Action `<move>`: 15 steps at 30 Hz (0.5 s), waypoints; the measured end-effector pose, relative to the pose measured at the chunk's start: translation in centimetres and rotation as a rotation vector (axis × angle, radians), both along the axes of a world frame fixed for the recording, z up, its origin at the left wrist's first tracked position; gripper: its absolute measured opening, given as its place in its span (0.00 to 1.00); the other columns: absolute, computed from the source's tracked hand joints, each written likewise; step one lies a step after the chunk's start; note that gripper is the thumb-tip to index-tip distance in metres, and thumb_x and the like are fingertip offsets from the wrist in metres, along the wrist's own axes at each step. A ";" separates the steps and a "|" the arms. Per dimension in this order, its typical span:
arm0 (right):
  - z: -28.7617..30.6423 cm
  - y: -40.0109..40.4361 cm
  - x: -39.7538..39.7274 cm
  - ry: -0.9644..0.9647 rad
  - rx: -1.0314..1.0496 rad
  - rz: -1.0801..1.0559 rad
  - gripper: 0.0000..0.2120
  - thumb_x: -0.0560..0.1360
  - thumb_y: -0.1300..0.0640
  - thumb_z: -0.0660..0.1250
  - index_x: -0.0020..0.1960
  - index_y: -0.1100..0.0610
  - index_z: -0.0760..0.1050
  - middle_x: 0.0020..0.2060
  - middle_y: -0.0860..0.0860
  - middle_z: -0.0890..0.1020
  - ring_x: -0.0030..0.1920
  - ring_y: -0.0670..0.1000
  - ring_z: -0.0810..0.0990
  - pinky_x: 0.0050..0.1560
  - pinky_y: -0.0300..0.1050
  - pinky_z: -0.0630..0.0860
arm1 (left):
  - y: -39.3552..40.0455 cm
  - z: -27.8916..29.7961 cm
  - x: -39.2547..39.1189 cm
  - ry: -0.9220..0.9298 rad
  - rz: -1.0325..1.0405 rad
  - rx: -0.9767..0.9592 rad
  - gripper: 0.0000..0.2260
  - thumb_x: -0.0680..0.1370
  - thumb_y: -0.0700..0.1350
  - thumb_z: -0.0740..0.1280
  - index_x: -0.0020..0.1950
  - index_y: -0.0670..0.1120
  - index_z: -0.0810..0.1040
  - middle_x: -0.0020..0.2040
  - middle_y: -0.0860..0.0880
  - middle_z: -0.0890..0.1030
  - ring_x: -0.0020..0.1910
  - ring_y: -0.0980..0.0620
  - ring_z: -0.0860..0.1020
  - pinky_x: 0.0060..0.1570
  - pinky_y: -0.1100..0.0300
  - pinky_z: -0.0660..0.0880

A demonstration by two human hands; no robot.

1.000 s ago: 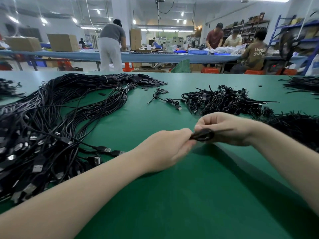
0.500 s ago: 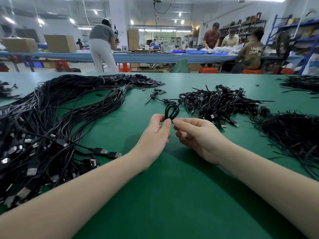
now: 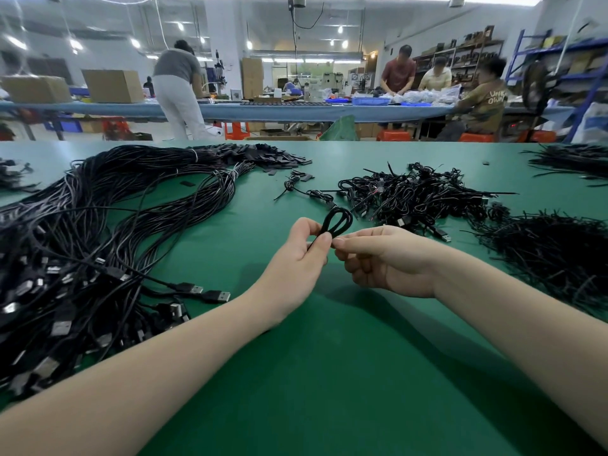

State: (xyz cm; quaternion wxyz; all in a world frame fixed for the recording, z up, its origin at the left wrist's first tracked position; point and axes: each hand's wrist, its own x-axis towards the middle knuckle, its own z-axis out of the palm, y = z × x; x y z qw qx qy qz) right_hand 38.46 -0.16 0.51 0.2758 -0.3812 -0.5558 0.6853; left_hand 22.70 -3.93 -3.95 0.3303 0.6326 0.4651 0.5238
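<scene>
Change: the short cable [image 3: 329,220], held flat and sideways between the hands a second ago, is now turned upright, with its loop standing above the fingertips.
Change in grip: the right hand [image 3: 388,261], which was loose beside the loop half a second ago, is now brought up against the loop's base.
Meaning for the work: the winding is judged to be done. The coil seems to be steadied at its waist for binding, so a tie is probably needed next.
Left hand [image 3: 296,261]: the lower end of the coil is pinched between thumb and forefinger, and the other fingers are curled underneath.
Right hand: thumb and forefinger are pressed together at the foot of the loop, palm turned up. Whether a strand is caught between them cannot be told.
Place of the cable: it is held in the air between both hands, above the green table [image 3: 329,373] and touching nothing else.
Look of the cable: it is thin, black and slightly glossy, doubled into a narrow oval of a few turns. Its ends are hidden in the fingers.
Surroundings: a heap of long cables [image 3: 98,225] with plugs is spread to the left. A pile of small wound bundles [image 3: 411,195] is seen just beyond the hands, and a mass of black ties [image 3: 552,251] lies to the right.
</scene>
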 end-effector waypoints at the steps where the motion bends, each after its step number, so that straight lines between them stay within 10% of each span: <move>1: -0.1 0.0 -0.1 0.007 0.030 -0.026 0.03 0.73 0.60 0.71 0.40 0.57 0.79 0.32 0.49 0.80 0.30 0.45 0.73 0.33 0.36 0.72 | 0.0 0.0 0.0 -0.004 -0.005 -0.004 0.03 0.83 0.49 0.56 0.49 0.54 0.66 0.27 0.60 0.68 0.28 0.58 0.62 0.32 0.61 0.62; 9: -1.1 -0.3 -1.3 -0.396 1.076 -0.326 0.07 0.73 0.58 0.71 0.37 0.51 0.78 0.30 0.41 0.79 0.31 0.36 0.75 0.33 0.26 0.67 | 0.1 0.6 0.7 -0.083 0.117 -0.184 0.12 0.82 0.53 0.56 0.48 0.46 0.72 0.32 0.52 0.82 0.29 0.56 0.77 0.36 0.58 0.71; 15: -1.7 0.4 -0.9 -0.372 1.124 -0.322 0.07 0.74 0.59 0.71 0.38 0.50 0.78 0.31 0.42 0.79 0.31 0.38 0.74 0.34 0.27 0.67 | -0.6 1.6 0.5 -0.238 0.048 -0.272 0.15 0.82 0.52 0.56 0.47 0.42 0.73 0.35 0.45 0.84 0.31 0.51 0.80 0.26 0.68 0.70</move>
